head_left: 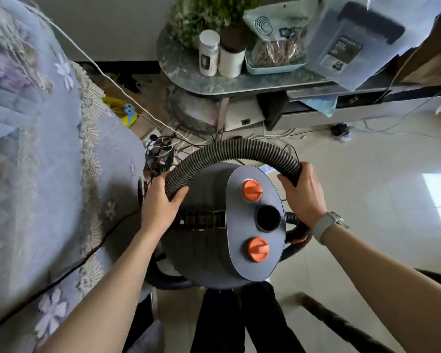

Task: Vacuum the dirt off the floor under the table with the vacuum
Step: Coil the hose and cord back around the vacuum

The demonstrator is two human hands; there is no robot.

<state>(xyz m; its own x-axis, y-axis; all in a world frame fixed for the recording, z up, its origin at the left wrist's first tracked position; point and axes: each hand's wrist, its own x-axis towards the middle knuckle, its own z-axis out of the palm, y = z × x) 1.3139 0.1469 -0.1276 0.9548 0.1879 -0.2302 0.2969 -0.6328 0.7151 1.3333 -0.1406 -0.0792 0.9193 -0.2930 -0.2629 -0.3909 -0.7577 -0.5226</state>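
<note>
Grey canister, ribbed hose arched over it, both my hands on the hose.

From the left: a lace-covered bed (pixel 36 149) edges the gap, then my left hand (pixel 161 205) curls round the near end of the hose (pixel 234 149), thumb under it; the vacuum (pixel 224 225) stands on the floor (pixel 367 187) between my arms, its orange knobs (pixel 251 190) and an open socket (pixel 268 218) facing up; my right hand (pixel 303 194) grips the hose's black cuff. The tabletop (pixel 189 72) sits beyond, cables (pixel 163 149) tangled on the floor beneath. I'd judge the hose needs seating in that socket: keep the cuff square, push firmly, and steer clear of those cables before reaching under.
</note>
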